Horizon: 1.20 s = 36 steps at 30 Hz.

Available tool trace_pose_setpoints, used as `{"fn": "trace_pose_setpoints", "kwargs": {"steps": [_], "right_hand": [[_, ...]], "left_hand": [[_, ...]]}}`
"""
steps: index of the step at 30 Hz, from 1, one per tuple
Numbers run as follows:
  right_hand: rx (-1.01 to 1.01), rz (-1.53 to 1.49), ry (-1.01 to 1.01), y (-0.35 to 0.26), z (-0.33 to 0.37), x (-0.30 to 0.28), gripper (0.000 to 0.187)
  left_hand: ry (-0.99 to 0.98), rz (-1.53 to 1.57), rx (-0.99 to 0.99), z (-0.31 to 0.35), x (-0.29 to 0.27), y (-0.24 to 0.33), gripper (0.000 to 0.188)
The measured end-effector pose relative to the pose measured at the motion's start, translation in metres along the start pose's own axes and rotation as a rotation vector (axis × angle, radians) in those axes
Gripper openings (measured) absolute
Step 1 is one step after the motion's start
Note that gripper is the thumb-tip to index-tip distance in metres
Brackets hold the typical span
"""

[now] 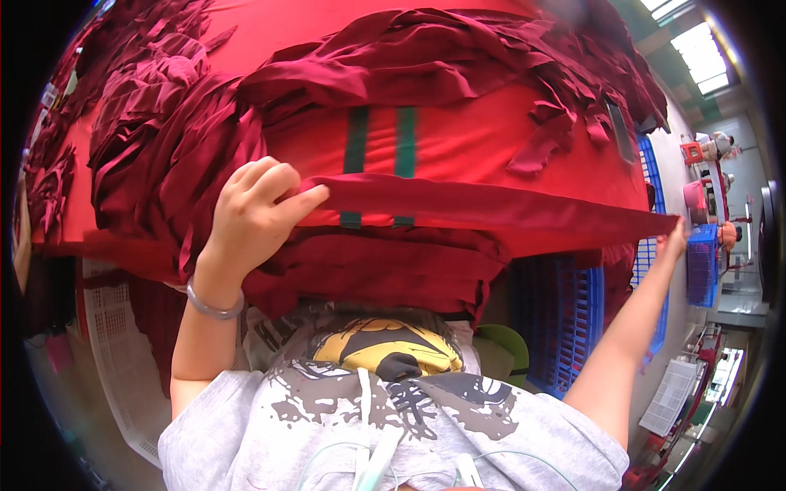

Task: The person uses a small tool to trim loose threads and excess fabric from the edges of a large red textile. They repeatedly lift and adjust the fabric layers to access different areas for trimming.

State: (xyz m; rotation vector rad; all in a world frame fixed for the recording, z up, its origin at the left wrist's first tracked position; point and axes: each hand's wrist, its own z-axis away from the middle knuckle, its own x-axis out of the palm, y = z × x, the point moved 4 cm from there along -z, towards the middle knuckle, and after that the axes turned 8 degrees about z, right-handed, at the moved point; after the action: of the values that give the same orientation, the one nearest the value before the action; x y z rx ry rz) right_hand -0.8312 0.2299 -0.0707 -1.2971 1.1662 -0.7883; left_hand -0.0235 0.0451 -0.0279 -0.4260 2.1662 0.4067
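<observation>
From my remote seat, nearest to me is the grey printed shirt (393, 409) of the person whose hands I follow; just beyond it the left hand (250, 217) has its grip clamped on one end of a long dark red fabric strip (491, 204), thumb on top and fingers curled over the edge; a silver bangle (211, 307) sits on that wrist. The strip runs taut to the right, where the right hand (675, 239), arm fully stretched, has its grip pinched shut on the far end; so the strip hangs held between both hands, just above the counter's (491, 139) near edge.

Under the strip lies a stack of dark red cut pieces (377, 270) at the counter's near edge; further in, the bright red cloth covering the counter carries two green stripes (381, 143); beyond that, heaps of loose dark red strips (458, 49) pile up to the left and across the back. A blue plastic crate (565, 319) stands to the right, a white one (115, 344) to the left.

I judge the stretching goes well if both hands keep even tension, the strip flat and untwisted, and its edge level with the stack below.
</observation>
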Motion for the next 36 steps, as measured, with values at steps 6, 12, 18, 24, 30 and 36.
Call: {"fn": "trace_pose_setpoints", "kwargs": {"steps": [6, 12, 18, 24, 30, 36], "right_hand": [[-0.094, 1.010, 0.589, -0.036, -0.066, -0.128, 0.050], [-0.447, 1.046, -0.030, -0.064, 0.138, 0.070, 0.044], [-0.178, 0.332, -0.737, -0.116, 0.323, 0.173, 0.036], [-0.718, 0.347, -0.866, -0.140, 0.440, 0.215, 0.036], [-1.049, 0.624, -0.922, -0.149, 0.530, 0.241, 0.038], [-0.971, 0.675, -0.789, -0.138, 0.531, 0.239, 0.031]], "left_hand": [[-0.034, 0.160, -0.145, 0.008, 0.012, -0.011, 0.021], [-0.171, 0.064, -0.233, -0.007, 0.010, 0.040, 0.033], [-0.278, 0.092, -0.261, 0.001, 0.033, 0.042, 0.039], [-0.255, -0.015, -0.266, 0.010, 0.020, 0.034, 0.033], [-0.150, 0.070, -0.242, 0.000, 0.036, 0.058, 0.037], [-0.123, 0.092, -0.256, 0.013, 0.051, 0.055, 0.048]]}}
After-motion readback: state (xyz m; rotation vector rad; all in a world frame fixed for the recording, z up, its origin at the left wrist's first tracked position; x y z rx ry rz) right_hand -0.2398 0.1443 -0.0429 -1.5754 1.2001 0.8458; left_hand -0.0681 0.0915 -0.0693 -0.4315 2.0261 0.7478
